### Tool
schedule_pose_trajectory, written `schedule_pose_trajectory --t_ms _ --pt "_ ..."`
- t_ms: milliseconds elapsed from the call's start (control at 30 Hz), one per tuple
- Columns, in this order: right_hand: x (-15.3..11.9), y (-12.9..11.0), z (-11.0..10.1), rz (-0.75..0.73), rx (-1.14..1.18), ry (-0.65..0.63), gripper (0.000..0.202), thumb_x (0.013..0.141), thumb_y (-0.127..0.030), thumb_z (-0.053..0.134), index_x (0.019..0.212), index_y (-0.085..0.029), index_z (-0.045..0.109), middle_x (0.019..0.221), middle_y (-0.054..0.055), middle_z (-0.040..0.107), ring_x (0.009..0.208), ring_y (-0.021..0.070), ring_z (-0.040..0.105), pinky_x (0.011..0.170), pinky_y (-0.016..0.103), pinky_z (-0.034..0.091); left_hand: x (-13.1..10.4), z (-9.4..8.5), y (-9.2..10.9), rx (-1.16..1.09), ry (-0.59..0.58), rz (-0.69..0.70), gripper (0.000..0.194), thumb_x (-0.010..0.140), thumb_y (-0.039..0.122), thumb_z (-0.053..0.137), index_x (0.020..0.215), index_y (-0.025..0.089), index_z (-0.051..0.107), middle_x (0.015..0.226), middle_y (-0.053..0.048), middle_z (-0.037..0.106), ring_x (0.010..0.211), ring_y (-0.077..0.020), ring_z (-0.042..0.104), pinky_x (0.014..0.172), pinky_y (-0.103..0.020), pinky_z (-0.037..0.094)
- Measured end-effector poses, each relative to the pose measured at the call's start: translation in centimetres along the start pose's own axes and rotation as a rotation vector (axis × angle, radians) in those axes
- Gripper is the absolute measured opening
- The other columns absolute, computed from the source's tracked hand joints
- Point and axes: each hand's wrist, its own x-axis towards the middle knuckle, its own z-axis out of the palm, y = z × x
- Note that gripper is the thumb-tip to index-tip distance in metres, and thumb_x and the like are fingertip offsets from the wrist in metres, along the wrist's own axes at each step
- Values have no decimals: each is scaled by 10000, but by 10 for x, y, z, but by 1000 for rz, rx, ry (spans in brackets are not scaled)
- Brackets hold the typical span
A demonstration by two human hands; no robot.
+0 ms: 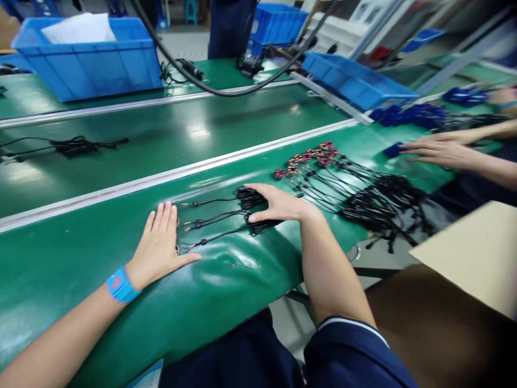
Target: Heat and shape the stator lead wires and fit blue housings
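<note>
Three groups of thin leads run left from coiled black cables (pixel 251 199) at the center of the frame, each marked by a small dark collar and ending in fine, bare-looking tips, some of them orange. The coils sit in two compact bundles, one above the other, partly hidden by a hand.

Bare green surface of the table (pixel 226 302) spreads left of the cables and below them, down to the near edge, which slants from the lower left toward the right. Beyond the cables, a pale strip (pixel 161 180) crosses from the left edge to the upper right. Room is tighter on the right, where a row of cables with red and orange ends (pixel 371 207) lies close by.

The left hand (pixel 159 245), a blue wristband (pixel 122 284) below it, lies palm down with fingers extended and thumb out, just beside the lead tips at left of center. The right hand (pixel 278 203) arches over the coils, thumb and forefinger spread apart; its other fingers are hidden. The cables lie between and partly beneath the hands.

At right, a co-worker's hand (pixel 444 152) touches a dark blue piece (pixel 393 150). A blue bin (pixel 92 62) stands at upper left.
</note>
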Motion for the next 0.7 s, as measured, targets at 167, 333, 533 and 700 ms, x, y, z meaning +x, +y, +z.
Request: schedule_pose_trajectory --t_ms 167,333,533,700 --pt "-51 -8 31 20 -115 137 1162 652 -657 871 1603 -264 332 1572 140 416 1452 358 389 1200 545 322 0 13 -21 20 59 99 1254 830 914 400 1613 4 38 1663 -270 132 1540 -446 169 1198 -610 338" --pt "-89 -35 72 242 -265 360 915 778 -688 763 1544 -299 450 1350 129 577 1215 340 548 1025 516 459 13 21 -37 -3 72 294 1199 863 859 454 1625 74 -38 1676 -233 126 1540 -421 191 1173 -569 402" --pt "-120 -19 74 389 -325 460 799 812 -673 740 1489 -311 522 1274 109 616 1143 315 584 960 450 505 76 16 -11 -51 -103 372 1316 784 939 457 1610 -5 57 1670 -256 63 1555 -414 104 1243 -543 285" --pt "-156 19 63 574 -424 501 753 856 -668 693 1484 -287 528 1258 116 629 1106 316 613 949 459 525 163 19 47 -83 -203 511 1373 696 957 547 1594 -15 178 1658 -258 118 1560 -389 134 1274 -474 190"
